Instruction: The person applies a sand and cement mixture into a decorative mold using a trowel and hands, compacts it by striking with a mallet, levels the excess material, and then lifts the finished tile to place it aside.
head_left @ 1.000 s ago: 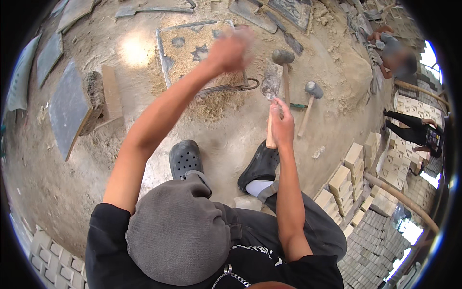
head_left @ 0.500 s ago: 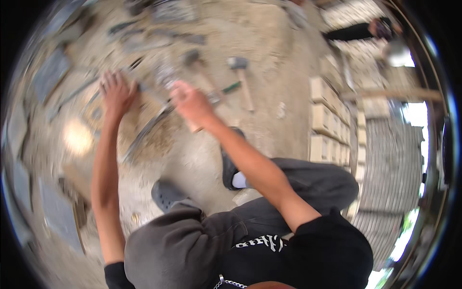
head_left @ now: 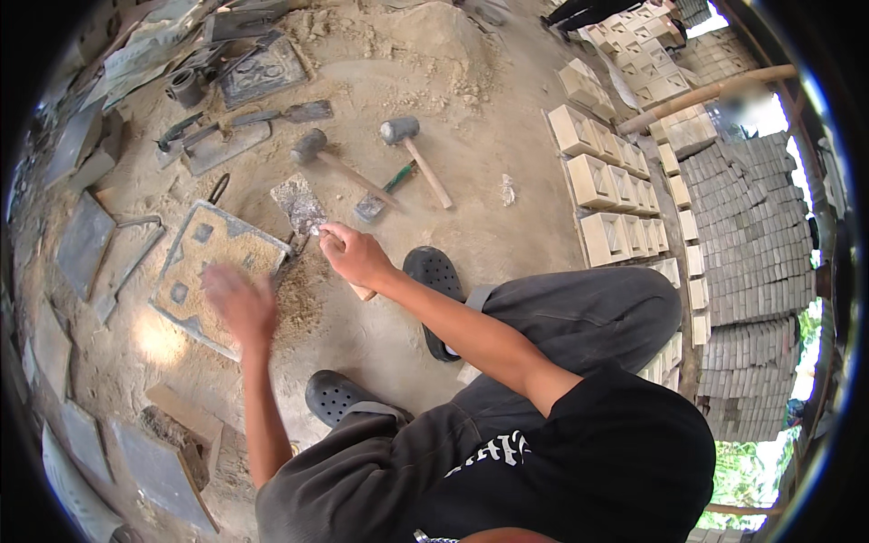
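My right hand (head_left: 356, 260) is closed round the wooden handle of a trowel (head_left: 299, 203), whose flat, speckled blade points away over the floor. The handle's end sticks out below my fist. My left hand (head_left: 240, 306), smeared by motion, hovers over or touches the sandy fill of a square metal mould (head_left: 210, 346); its fingers look stretched out and hold nothing. Grey patches show through the tan sand in the mould. Beyond the trowel lie two mallets (head_left: 310, 146) (head_left: 399, 130) with wooden handles, and a brush-like tool with a green handle (head_left: 398, 177).
Metal plates (head_left: 86, 246) lean at the left. Further trowels (head_left: 226, 147), a can (head_left: 186, 89) and a patterned mould plate (head_left: 262, 72) lie at the back, near a sand heap (head_left: 425, 45). Pale hollow blocks (head_left: 593, 184) stand in rows at right, before stacked grey tiles (head_left: 751, 226).
My left hand has come back toward me over the mould. The trowel stays in my right hand. The view has shifted, and the scene is sharper now.
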`<action>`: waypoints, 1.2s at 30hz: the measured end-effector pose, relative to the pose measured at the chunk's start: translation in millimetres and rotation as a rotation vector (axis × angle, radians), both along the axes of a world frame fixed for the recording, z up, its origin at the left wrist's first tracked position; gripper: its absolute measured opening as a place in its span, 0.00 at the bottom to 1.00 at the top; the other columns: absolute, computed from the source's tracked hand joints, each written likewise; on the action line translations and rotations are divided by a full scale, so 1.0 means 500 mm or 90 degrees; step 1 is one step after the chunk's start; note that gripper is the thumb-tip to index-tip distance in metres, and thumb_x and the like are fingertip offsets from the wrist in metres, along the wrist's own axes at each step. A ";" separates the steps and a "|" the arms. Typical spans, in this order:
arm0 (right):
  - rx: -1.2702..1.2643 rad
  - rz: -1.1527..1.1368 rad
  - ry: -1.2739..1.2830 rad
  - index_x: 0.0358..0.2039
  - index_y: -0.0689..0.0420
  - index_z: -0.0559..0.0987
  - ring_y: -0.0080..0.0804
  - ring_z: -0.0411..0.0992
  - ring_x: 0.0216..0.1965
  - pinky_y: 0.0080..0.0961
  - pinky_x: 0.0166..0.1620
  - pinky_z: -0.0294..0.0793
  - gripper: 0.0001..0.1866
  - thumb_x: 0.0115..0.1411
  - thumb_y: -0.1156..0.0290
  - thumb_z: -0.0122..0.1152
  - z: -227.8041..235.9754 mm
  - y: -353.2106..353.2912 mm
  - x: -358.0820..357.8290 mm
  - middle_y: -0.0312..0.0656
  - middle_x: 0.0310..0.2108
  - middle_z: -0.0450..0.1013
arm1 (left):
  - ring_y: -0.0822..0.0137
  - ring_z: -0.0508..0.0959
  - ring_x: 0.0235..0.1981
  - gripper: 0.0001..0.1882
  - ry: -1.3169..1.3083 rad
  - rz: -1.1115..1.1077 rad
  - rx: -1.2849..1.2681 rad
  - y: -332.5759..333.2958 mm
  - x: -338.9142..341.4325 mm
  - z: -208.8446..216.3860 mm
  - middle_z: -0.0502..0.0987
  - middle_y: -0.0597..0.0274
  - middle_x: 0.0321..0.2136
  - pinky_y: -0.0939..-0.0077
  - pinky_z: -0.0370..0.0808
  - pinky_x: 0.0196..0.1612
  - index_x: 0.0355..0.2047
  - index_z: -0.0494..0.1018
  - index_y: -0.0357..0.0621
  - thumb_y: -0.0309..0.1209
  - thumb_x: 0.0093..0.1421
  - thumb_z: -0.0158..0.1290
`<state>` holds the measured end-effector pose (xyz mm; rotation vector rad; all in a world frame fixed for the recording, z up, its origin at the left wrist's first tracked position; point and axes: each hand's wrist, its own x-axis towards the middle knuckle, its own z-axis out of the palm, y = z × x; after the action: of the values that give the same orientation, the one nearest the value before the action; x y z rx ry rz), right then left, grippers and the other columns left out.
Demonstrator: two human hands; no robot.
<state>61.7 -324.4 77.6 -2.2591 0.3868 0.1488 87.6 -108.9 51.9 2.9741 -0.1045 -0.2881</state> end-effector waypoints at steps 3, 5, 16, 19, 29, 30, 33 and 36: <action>-0.010 0.015 0.000 0.56 0.54 0.76 0.57 0.77 0.46 0.45 0.50 0.77 0.25 0.65 0.54 0.50 0.024 0.008 0.012 0.59 0.42 0.79 | 0.41 0.37 0.74 0.43 -0.043 -0.166 -0.127 -0.023 -0.013 0.007 0.41 0.34 0.71 0.48 0.33 0.73 0.71 0.43 0.31 0.55 0.70 0.36; -0.007 0.025 -0.023 0.56 0.55 0.76 0.57 0.77 0.47 0.44 0.51 0.76 0.25 0.65 0.54 0.51 0.049 -0.001 0.018 0.59 0.44 0.78 | 0.39 0.38 0.73 0.43 -0.100 -0.074 -0.117 -0.009 0.008 0.003 0.42 0.32 0.71 0.47 0.34 0.73 0.71 0.44 0.30 0.55 0.70 0.38; -0.044 0.154 -0.003 0.58 0.54 0.75 0.53 0.79 0.44 0.41 0.50 0.77 0.26 0.64 0.53 0.48 0.120 -0.008 0.147 0.55 0.44 0.79 | 0.57 0.41 0.75 0.44 -0.026 -0.491 -0.116 -0.044 0.028 0.086 0.43 0.50 0.73 0.57 0.34 0.75 0.71 0.50 0.44 0.62 0.66 0.41; -0.112 0.276 -0.028 0.60 0.51 0.73 0.50 0.80 0.37 0.42 0.45 0.80 0.27 0.64 0.53 0.46 0.114 -0.048 0.211 0.55 0.42 0.80 | 0.53 0.41 0.75 0.44 -0.010 -0.430 0.061 0.055 0.169 0.139 0.44 0.52 0.74 0.57 0.39 0.75 0.71 0.50 0.44 0.60 0.65 0.45; -0.356 0.538 0.031 0.51 0.55 0.75 0.57 0.79 0.36 0.50 0.41 0.78 0.22 0.63 0.56 0.46 0.157 -0.161 0.319 0.58 0.34 0.79 | 0.44 0.43 0.74 0.46 0.017 0.170 -0.035 -0.016 0.171 -0.001 0.44 0.38 0.72 0.46 0.40 0.72 0.71 0.47 0.35 0.60 0.67 0.39; -0.369 0.571 0.031 0.50 0.55 0.75 0.59 0.78 0.39 0.52 0.43 0.77 0.21 0.63 0.56 0.46 0.157 -0.153 0.334 0.59 0.34 0.79 | 0.43 0.43 0.73 0.46 -0.041 0.157 -0.051 -0.036 0.143 -0.065 0.44 0.38 0.72 0.46 0.41 0.72 0.70 0.48 0.32 0.59 0.67 0.40; -0.362 0.599 -0.004 0.51 0.56 0.74 0.59 0.78 0.37 0.51 0.42 0.77 0.21 0.64 0.56 0.46 0.151 -0.150 0.341 0.58 0.34 0.79 | 0.46 0.44 0.74 0.45 -0.090 0.128 -0.001 -0.176 0.023 -0.037 0.47 0.38 0.71 0.49 0.41 0.73 0.70 0.50 0.31 0.56 0.65 0.44; -0.319 0.644 -0.014 0.52 0.56 0.74 0.59 0.78 0.37 0.52 0.41 0.76 0.22 0.65 0.56 0.45 0.142 -0.136 0.353 0.58 0.33 0.79 | 0.48 0.44 0.74 0.45 -0.024 -0.183 -0.176 -0.194 -0.021 -0.007 0.47 0.41 0.72 0.51 0.39 0.73 0.70 0.49 0.33 0.55 0.65 0.46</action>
<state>238.3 -392.6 148.6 -2.7373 -0.8550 0.5908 76.9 -205.7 48.3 2.6845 -0.5327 -0.2291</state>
